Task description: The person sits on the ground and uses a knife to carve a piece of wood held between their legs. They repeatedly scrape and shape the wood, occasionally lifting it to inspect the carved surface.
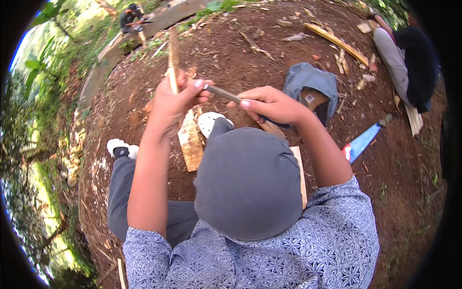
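Raised above my lap, my left hand is closed around a thin, pale wooden strip that stands nearly upright. Its thumb and fingertips also meet the far end of a slim grey-brown tool. My right hand grips this tool near its other end, index finger stretched along it; whether it is a blade or a file I cannot make out. Something dark blue shows beneath the right hand, partly hidden. Under the left hand, a flat wooden board lies on the soil beside my white shoe.
My bent knee fills the middle. A grey bag and a flat blue tapered tool lie at the right. A long yellowish plank is farther off. One person sits far left, another at the far right.
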`<state>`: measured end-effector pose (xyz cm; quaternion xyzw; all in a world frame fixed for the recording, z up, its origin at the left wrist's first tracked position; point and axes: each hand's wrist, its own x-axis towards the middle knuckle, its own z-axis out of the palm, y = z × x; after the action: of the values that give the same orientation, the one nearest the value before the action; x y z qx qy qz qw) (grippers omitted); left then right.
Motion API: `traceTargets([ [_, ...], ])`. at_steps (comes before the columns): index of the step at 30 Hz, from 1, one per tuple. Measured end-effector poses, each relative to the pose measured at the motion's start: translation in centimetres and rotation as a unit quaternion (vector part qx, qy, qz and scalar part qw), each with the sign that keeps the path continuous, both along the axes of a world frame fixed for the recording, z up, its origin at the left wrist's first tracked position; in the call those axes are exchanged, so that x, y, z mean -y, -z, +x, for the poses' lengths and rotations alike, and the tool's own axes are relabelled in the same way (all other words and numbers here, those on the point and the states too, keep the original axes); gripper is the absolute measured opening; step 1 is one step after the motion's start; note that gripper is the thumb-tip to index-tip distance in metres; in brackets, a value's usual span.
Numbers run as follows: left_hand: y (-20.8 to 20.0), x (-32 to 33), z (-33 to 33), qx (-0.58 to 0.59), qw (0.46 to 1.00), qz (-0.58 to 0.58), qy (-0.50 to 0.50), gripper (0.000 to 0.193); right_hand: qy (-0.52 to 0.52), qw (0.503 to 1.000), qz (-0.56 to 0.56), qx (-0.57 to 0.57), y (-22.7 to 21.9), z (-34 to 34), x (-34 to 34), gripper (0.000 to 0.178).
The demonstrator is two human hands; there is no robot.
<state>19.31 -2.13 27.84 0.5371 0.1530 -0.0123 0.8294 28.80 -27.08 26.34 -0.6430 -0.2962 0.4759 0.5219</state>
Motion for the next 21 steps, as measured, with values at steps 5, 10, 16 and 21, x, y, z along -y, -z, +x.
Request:
traceTargets([
  [5,4.8,-1.2,-0.8,-0.051,0.990,-0.004,-0.135,0.036,-0.015,0.998,-0.052,-0.035,4.0,-1.4,1.4,0.036],
  [10,11.0,-5.6,-5.1,-0.154,0.939,0.289,-0.106,0.038,0.288,0.939,-0.154,-0.103,11.9,-4.6,8.0,0.037],
  [16,18.1,-5.7,-13.7,-0.217,0.935,0.274,-0.054,0.033,0.503,0.822,-0.262,-0.050,17.9,-3.0,17.4,0.019],
  [21,24.7,-6.7,-17.9,-0.264,0.957,0.106,-0.049,0.031,0.390,0.863,-0.320,0.015,19.4,1.4,21.8,0.030],
])
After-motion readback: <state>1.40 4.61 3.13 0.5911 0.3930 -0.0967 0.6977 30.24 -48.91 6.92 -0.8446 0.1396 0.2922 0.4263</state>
